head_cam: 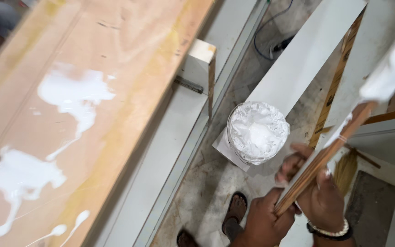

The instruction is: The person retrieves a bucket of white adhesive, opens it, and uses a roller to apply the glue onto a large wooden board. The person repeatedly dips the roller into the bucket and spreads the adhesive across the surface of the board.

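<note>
Strip [325, 153] of layered wood, thin, glue-whitened upper end, both hands [293, 206] clamped on lower end.

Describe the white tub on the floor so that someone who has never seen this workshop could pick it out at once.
Start at the big plywood board splashed with white glue, then look right and down to the dusty floor. There, standing on the near end of a long white panel, is the round tub. It is the only round container, lined with crinkled plastic and full of white paste.
</note>
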